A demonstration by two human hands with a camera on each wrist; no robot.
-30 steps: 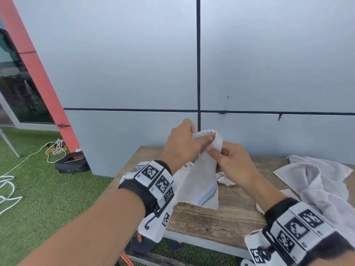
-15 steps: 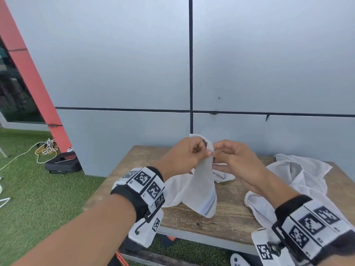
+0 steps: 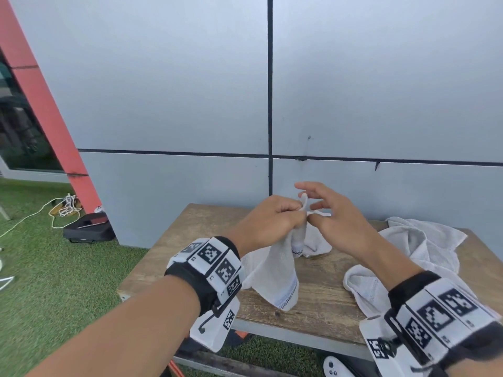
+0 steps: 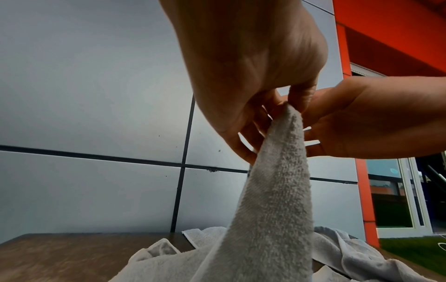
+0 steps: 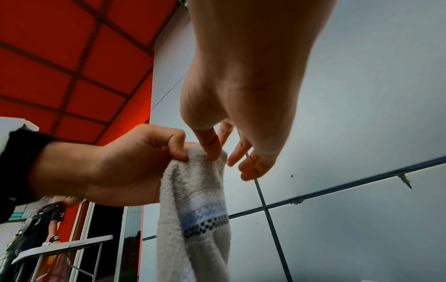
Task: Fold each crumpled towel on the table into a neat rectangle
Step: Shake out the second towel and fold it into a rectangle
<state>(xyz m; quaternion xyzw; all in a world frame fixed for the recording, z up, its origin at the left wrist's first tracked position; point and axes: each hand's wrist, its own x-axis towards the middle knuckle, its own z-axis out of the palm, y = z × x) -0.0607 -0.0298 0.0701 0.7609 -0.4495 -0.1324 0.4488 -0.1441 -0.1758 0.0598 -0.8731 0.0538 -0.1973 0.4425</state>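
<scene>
A white towel [image 3: 275, 278] with a dotted border hangs from both hands above the wooden table [image 3: 321, 303], and its lower end rests on the wood. My left hand [image 3: 296, 213] pinches the bunched top of the towel [image 4: 272, 200] with curled fingers. My right hand [image 3: 310, 210] is right beside it. Its thumb and forefinger nip the same top edge of the towel [image 5: 198, 190], while its other fingers are spread out. A second white towel [image 3: 424, 240] lies crumpled on the table's right side.
A grey panelled wall stands directly behind the table. On the grass to the left lie a black bag [image 3: 88, 231] and a coiled white cable [image 3: 65, 208]. In the right wrist view a person [image 5: 48, 225] stands at another table far off.
The hands have come down slightly, with the towel's top between them. The right hand's outer fingers have spread apart, while its thumb and forefinger stay on the edge.
</scene>
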